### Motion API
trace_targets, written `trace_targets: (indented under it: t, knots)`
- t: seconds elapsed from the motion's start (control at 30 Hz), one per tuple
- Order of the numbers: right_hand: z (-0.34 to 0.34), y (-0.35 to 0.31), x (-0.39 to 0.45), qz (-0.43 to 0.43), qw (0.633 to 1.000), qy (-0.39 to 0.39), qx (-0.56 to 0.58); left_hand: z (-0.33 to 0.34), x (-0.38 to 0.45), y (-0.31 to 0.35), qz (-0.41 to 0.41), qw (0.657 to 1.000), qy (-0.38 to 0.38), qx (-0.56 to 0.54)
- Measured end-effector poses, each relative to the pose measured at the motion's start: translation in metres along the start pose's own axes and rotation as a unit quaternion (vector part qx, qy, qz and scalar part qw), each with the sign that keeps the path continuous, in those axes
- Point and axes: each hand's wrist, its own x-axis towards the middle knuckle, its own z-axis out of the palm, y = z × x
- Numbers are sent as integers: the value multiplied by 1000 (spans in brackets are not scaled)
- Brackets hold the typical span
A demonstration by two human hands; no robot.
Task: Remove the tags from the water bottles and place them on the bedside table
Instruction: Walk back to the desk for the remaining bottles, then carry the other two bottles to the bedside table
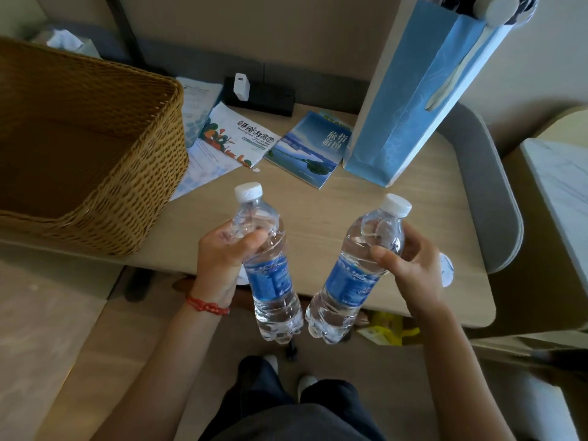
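I see the left hand (222,253) with its fingers curled round the upper part of one water bottle (270,268), and the right hand (410,265) wrapped the same way round the second bottle (353,275). Both bottles (white caps on, blue labels on) hang tilted above the near edge of the wooden table (381,218), their bases close together. On the table I make out a wicker basket (92,160), two brochures (310,148) and a blue paper bag (413,100).
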Motion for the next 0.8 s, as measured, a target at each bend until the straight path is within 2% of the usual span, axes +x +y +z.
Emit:
trace_targets:
  t: [0.23,0.57,0.8]
  knots:
    - [4,-5,-15,-16,997,-79,0,-11,-55,-6,34,998,49,-15]
    - [-8,2,-57,2,979,-204,-17,-23,-162,-42,54,978,201,-30]
    - [31,3,-100,10,948,-313,-53,-68,-238,-69,29,948,316,-6]
